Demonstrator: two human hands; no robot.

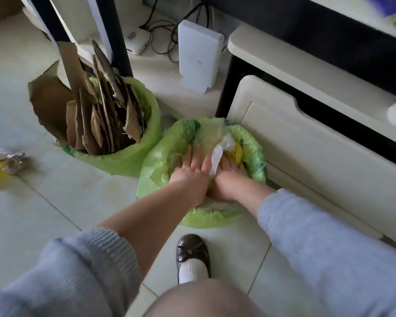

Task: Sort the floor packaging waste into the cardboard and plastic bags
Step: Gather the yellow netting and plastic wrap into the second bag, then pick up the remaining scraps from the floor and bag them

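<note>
From the head camera, my left hand (191,172) and right hand (229,171) pressed flat, fingers straight, on clear film in the plastic bag (156,165) beside the cardboard bag (133,161), compacting it. Next, I judged, came fetching the scraps (7,162) left on the floor (62,193).

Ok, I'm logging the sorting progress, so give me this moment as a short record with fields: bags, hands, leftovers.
cardboard bag: green bag stuffed with upright cardboard pieces, left of the other bag
plastic bag: green bag by the cabinet drawer, holding clear plastic film and something yellow
left hand: fingers straight, pressing down on the plastic
right hand: inside the same bag, pressing down
leftovers: wrappers on the floor at far left
</note>
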